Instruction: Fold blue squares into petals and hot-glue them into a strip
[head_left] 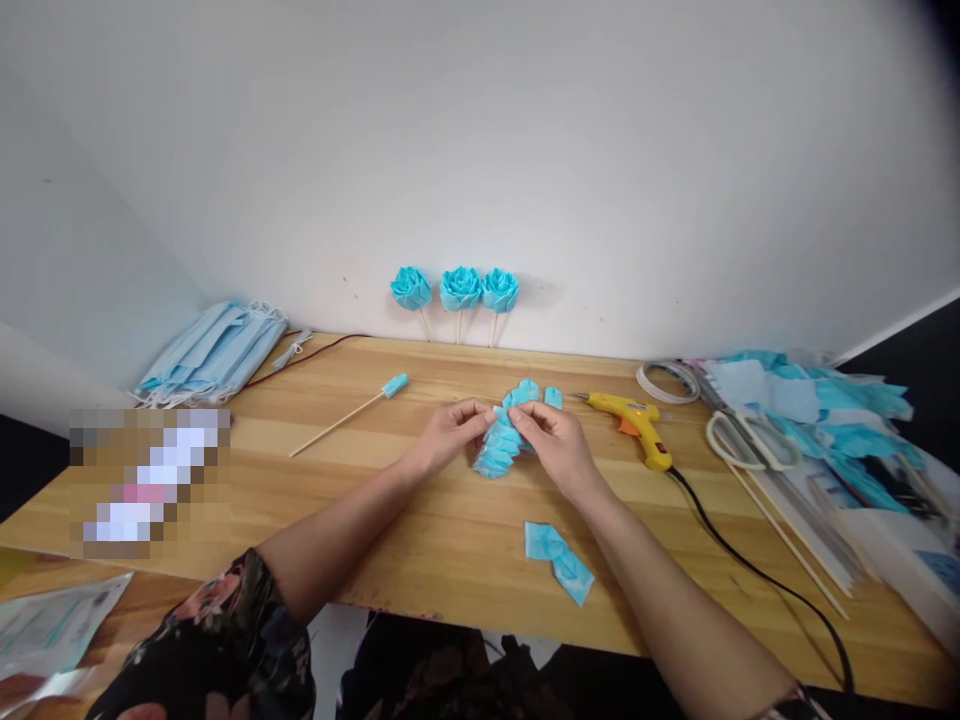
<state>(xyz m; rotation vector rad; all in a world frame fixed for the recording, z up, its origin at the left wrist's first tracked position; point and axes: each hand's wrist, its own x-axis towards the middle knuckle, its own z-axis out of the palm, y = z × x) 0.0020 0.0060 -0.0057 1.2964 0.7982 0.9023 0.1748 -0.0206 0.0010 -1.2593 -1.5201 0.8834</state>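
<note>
Both hands are pinching a row of folded blue petals at the middle of the tabletop (420, 530).

The wooden tabletop is carrying a stack of blue face masks (214, 352) at the far left and a heap of blue scraps (825, 405) at the far right. 3 blue fabric roses (456, 290) are leaning against the wall. A yellow glue gun (634, 422) is lying just right of the hands. The left hand (448, 437) and right hand (553, 443) are each closing their grip, fingertips pressed together, on the row of folded blue petals (501, 447). A skewer (349, 414) with a blue tip is lying to the left, and a folded blue piece (559, 560) nearer the front edge.
</note>
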